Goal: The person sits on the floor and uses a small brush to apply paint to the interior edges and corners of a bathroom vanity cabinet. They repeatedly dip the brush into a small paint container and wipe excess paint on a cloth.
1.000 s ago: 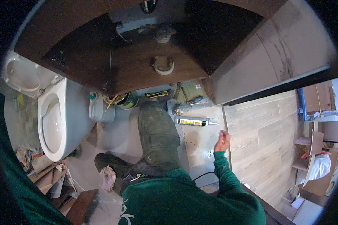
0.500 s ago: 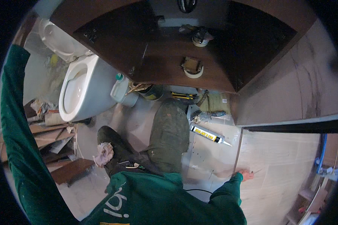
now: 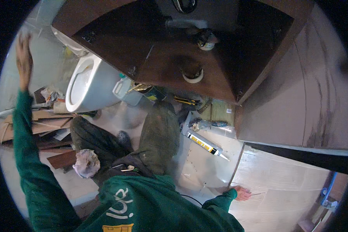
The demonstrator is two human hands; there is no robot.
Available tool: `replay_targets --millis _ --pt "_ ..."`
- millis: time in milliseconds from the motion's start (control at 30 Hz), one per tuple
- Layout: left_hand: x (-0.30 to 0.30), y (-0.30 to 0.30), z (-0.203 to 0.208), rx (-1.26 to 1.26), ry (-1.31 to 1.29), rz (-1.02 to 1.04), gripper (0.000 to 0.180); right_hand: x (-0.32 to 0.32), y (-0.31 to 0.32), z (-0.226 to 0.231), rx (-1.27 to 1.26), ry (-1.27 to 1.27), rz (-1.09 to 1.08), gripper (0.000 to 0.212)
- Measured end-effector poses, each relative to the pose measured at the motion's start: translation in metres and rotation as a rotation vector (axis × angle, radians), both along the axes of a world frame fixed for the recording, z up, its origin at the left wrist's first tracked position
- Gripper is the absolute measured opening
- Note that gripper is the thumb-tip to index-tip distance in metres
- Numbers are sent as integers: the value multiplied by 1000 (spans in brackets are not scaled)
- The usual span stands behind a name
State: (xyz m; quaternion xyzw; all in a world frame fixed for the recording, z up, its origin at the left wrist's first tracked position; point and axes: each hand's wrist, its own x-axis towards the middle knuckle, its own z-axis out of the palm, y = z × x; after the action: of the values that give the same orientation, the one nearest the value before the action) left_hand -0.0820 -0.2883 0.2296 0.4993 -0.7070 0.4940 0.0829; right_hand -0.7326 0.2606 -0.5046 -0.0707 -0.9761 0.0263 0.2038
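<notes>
My left hand (image 3: 24, 60) is raised at the far left with its fingers stretched out, open, before a pale wall beyond the toilet (image 3: 75, 87). At the lower right my right hand (image 3: 241, 193) is closed around a thin, pencil-like rod (image 3: 258, 193), low over a pale board-like surface (image 3: 274, 174); I cannot tell the rod's kind. Nearby on the floor lies a caulking gun with a sealant cartridge (image 3: 203, 142), its white nozzle pointing to the right. A crumpled, stained cloth (image 3: 86, 164) sits on my left leg.
An open dark wooden cabinet (image 3: 174, 79) fills the top, with tape-like rings (image 3: 194, 77) inside. Beneath its edge are a plastic jug (image 3: 123, 91), a bucket (image 3: 155, 94) and yellow-black tools (image 3: 186, 100). Wood offcuts (image 3: 46, 125) are piled at the left.
My left hand has come into view, its arm having swung inward. My view has shifted, and my legs are spread wider. The right hand still holds the rod low over the pale surface.
</notes>
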Motion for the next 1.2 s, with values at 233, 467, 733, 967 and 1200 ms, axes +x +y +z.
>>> replay_targets --millis 233,467,733,967,1200 --pt "-55 288 -219 1103 228 17 67 -7 4 -12 20 -14 -69 42" --pt "-65 304 -266 1259 -2 -226 40 -2 5 -6 50 -5 -10 39" --pt "-104 379 -313 1119 344 110 61 -7 5 -18 55 39 -37 44" --pt "-78 421 -355 1132 114 62 59 -14 18 -27 75 74 -36 45" --pt "-94 448 -346 1233 196 302 72 -13 13 -19 54 -24 -39 46"
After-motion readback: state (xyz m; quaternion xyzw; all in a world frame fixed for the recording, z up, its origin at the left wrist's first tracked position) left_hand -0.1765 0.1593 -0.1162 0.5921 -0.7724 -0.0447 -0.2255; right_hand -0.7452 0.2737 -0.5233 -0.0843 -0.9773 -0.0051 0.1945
